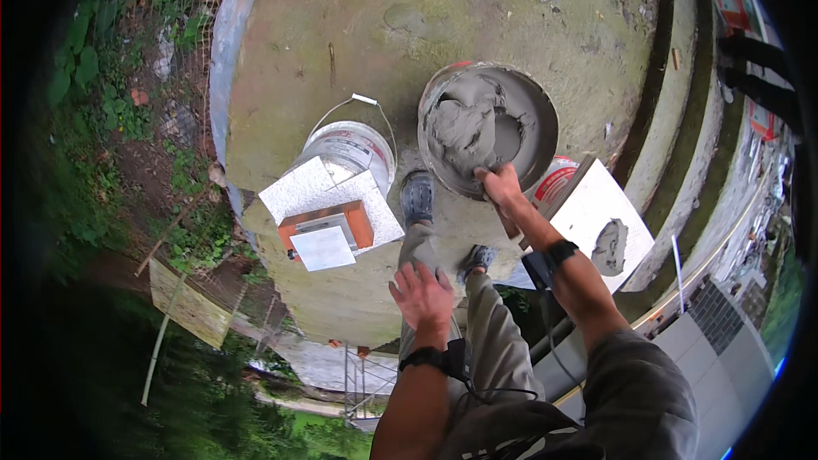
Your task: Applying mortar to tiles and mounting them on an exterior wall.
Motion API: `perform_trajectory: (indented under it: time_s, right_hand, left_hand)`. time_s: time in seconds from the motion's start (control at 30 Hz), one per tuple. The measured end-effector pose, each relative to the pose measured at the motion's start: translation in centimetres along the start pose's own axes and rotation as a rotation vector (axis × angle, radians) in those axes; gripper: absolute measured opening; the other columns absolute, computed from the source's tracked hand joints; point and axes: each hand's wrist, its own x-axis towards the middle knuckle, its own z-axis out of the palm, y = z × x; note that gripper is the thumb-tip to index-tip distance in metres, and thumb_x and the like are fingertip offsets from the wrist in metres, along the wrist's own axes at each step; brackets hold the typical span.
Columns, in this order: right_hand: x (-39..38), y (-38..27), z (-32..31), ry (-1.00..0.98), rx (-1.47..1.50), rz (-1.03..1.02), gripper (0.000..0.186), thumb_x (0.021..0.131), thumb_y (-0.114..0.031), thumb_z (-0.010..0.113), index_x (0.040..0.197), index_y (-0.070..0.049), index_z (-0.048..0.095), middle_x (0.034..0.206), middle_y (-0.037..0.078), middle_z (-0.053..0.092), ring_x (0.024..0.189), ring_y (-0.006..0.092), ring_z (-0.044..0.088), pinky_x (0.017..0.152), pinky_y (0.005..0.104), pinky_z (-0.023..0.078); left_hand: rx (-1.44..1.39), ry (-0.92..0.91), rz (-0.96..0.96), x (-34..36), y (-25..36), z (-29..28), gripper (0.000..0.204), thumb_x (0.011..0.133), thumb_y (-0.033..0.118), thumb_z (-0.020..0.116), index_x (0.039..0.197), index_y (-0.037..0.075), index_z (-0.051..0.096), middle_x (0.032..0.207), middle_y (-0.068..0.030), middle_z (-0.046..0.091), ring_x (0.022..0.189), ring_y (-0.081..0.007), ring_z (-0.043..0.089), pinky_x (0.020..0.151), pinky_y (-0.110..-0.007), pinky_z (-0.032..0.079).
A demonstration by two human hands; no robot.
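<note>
A round bucket [552,132] holds wet grey mortar [464,123], heaped on the left with a hollow to the right of it. At its near rim my right hand [501,187] is closed around a tool with a brownish handle [509,223]. The tool's working end is hidden by my hand and the mortar, so its kind does not show. My left hand [424,296] rests over my trouser leg, fingers spread and holding nothing. Just right of my right forearm lies a white tile [588,204] with a patch of mortar [609,247] on it.
Left of my feet, a white bucket [358,140] with a wire handle stands beside white speckled tiles [298,192]. An orange-brown block [358,223] and a small white square piece [322,249] lie on them. Concrete steps [682,119] curve along the right; greenery [94,85] borders the left.
</note>
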Motion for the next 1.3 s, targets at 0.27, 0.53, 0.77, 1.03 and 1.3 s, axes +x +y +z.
perform_trajectory:
  time_s: [0.27, 0.53, 0.77, 1.03, 1.3]
  right_hand:
    - [-2.3, 1.1, -0.2, 0.009, 0.114, -0.101, 0.032, 0.088, -0.024, 0.066, 0.074, 0.005, 0.064, 0.056, 0.004, 0.053, 0.047, 0.0136, 0.048, 0.045, 0.035, 0.037]
    - [-4.4, 4.6, -3.2, -0.058, 0.291, -0.327, 0.033, 0.087, -0.023, 0.067, 0.071, 0.004, 0.058, 0.06, 0.003, 0.049, 0.06, 0.0119, 0.044, 0.055, 0.0356, 0.039]
    - [-9.7, 9.1, -8.7, 0.003, 0.304, -0.522, 0.031, 0.088, -0.025, 0.067, 0.083, 0.006, 0.063, 0.061, 0.008, 0.052, 0.061, 0.0137, 0.045, 0.059, 0.0354, 0.042]
    - [-25.4, 20.4, -23.6, 0.408, -0.01, -0.646, 0.023, 0.079, -0.019, 0.07, 0.087, 0.001, 0.061, 0.067, 0.016, 0.057, 0.056, 0.0285, 0.055, 0.058, 0.041, 0.046]
    - [-28.8, 36.3, -32.6, 0.706, -0.504, -0.254, 0.023, 0.076, -0.011, 0.069, 0.088, -0.002, 0.052, 0.083, 0.022, 0.064, 0.072, 0.0426, 0.064, 0.064, 0.0483, 0.051]
  left_hand:
    - [0.076, -0.009, 0.023, -1.2, 0.0, 0.4, 0.034, 0.079, 0.032, 0.069, 0.096, 0.002, 0.063, 0.113, -0.0147, 0.056, 0.111, -0.033, 0.051, 0.098, -0.048, 0.04]
    - [0.146, 0.0, 0.053, -5.6, 1.4, 1.5, 0.039, 0.081, 0.033, 0.067, 0.102, 0.0, 0.065, 0.114, -0.0151, 0.055, 0.112, -0.0327, 0.05, 0.1, -0.047, 0.037]
    - [0.209, 0.075, 0.137, -10.6, 2.2, 4.6, 0.04, 0.085, 0.034, 0.061, 0.106, -0.001, 0.065, 0.118, -0.0174, 0.056, 0.114, -0.0349, 0.05, 0.099, -0.047, 0.039]
    - [0.292, 0.177, 0.127, -13.1, 3.8, 4.9, 0.034, 0.085, 0.031, 0.062, 0.099, 0.0, 0.065, 0.107, -0.0172, 0.057, 0.106, -0.0343, 0.052, 0.089, -0.046, 0.042]
    - [0.29, 0.193, 0.196, -14.2, 6.0, 5.7, 0.033, 0.083, 0.031, 0.063, 0.094, 0.0, 0.065, 0.105, -0.0163, 0.057, 0.105, -0.034, 0.052, 0.087, -0.046, 0.043]
